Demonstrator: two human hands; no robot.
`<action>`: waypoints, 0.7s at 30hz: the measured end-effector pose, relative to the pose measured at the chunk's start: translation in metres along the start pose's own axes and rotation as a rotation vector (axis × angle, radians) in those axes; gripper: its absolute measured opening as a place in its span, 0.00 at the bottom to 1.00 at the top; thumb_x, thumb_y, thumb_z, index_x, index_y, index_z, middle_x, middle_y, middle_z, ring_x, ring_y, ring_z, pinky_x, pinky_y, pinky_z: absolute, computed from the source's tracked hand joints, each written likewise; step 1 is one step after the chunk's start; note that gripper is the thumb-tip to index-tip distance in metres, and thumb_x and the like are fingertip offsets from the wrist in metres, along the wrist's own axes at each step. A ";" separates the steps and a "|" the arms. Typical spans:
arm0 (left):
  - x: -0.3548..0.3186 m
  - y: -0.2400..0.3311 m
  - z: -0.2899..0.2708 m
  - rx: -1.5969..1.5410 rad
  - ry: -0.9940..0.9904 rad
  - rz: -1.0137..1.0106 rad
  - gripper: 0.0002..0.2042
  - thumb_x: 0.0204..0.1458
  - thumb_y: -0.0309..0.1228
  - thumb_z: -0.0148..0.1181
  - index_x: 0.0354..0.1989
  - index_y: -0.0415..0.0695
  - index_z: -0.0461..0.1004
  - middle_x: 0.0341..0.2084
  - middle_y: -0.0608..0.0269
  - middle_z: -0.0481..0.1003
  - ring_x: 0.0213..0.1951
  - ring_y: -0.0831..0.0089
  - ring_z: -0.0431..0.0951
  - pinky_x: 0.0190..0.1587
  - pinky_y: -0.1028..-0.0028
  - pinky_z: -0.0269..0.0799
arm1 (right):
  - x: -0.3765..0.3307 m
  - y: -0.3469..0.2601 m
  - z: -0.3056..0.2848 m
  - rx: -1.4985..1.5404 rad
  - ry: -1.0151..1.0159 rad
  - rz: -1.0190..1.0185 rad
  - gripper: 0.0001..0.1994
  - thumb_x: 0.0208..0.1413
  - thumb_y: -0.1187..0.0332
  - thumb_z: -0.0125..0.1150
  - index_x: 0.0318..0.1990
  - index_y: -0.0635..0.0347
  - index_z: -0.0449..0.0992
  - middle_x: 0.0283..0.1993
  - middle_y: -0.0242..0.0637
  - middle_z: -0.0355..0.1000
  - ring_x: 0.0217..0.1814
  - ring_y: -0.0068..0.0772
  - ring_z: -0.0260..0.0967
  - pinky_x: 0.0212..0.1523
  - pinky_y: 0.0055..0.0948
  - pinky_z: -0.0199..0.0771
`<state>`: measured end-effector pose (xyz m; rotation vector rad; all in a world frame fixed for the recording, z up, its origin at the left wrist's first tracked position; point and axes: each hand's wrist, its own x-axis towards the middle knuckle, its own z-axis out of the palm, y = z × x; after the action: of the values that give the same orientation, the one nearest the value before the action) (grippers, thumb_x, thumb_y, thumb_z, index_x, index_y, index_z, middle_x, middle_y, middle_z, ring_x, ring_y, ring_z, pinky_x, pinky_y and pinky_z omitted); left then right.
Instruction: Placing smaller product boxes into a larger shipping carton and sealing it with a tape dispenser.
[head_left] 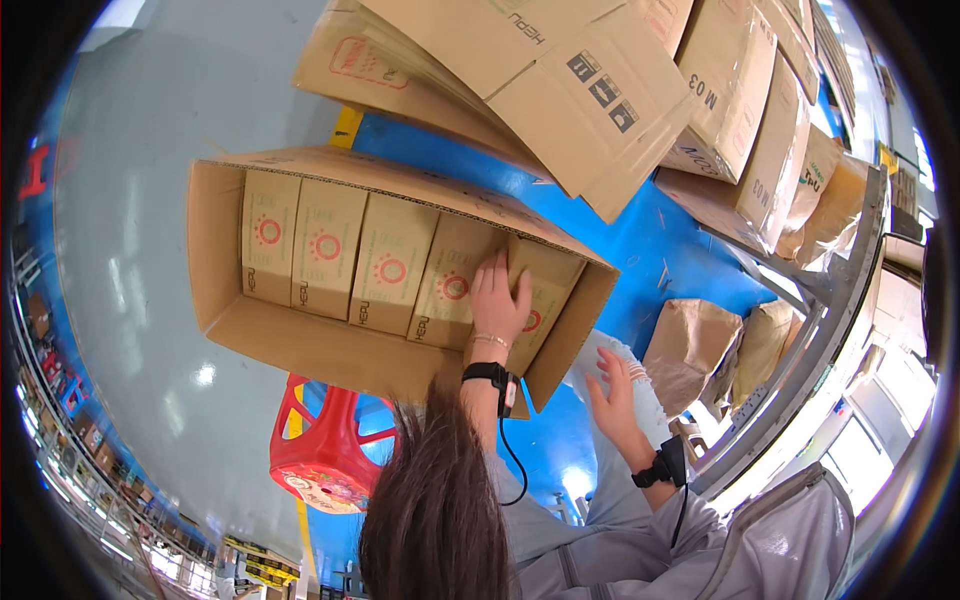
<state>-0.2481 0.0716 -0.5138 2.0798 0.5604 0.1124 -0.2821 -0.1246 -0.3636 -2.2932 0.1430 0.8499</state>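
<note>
Head view: five small boxes (393, 262) already stand in a row inside the large carton (320, 350), its mouth not yet closed. The left hand (499, 302), fingers loosely spread, lies on the rightmost two, no grip evident; the right hand (615, 398) hangs open, empty. Flattened cartons (585, 95) crowd the far edge; room widens leftward above grey floor (130, 230).

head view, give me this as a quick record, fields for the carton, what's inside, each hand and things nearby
carton: large, open, brown cardboard
contents: five small boxes visible in a row, each with a red round mark
left hand: inside the carton, on the small boxes toward the right end
right hand: open, outside the carton's right end
nearby: red stool, stacked flat cardboard
</note>
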 end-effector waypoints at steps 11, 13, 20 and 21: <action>0.034 0.033 0.018 0.070 0.093 -0.147 0.15 0.49 0.33 0.52 0.39 0.32 0.74 0.35 0.39 0.72 0.37 0.43 0.71 0.39 0.53 0.69 | -0.007 0.013 -0.002 0.058 0.060 0.088 0.21 0.53 0.73 0.55 0.55 0.63 0.67 0.58 0.47 0.61 0.55 0.43 0.64 0.52 0.37 0.67; 0.035 0.029 0.024 0.105 0.105 -0.133 0.14 0.49 0.29 0.49 0.38 0.32 0.73 0.31 0.40 0.73 0.33 0.42 0.71 0.36 0.53 0.69 | -0.012 0.021 -0.004 0.014 0.057 0.069 0.21 0.53 0.73 0.56 0.56 0.62 0.67 0.59 0.47 0.60 0.56 0.45 0.63 0.53 0.37 0.67; 0.053 0.030 0.029 0.269 0.073 -0.047 0.14 0.46 0.29 0.51 0.37 0.31 0.70 0.36 0.37 0.69 0.40 0.42 0.68 0.44 0.51 0.65 | -0.012 0.001 -0.010 -0.010 0.030 0.123 0.20 0.53 0.73 0.55 0.55 0.62 0.67 0.59 0.49 0.60 0.60 0.48 0.60 0.55 0.38 0.65; 0.048 0.033 0.032 0.294 0.079 -0.072 0.17 0.46 0.31 0.52 0.41 0.30 0.69 0.40 0.37 0.67 0.43 0.42 0.66 0.47 0.50 0.62 | -0.012 -0.001 -0.012 -0.023 0.035 0.122 0.19 0.53 0.73 0.55 0.54 0.62 0.67 0.59 0.49 0.60 0.60 0.48 0.61 0.55 0.37 0.65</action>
<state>-0.1845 0.0527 -0.5112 2.3444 0.7351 0.0742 -0.2847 -0.1327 -0.3491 -2.3411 0.2926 0.8764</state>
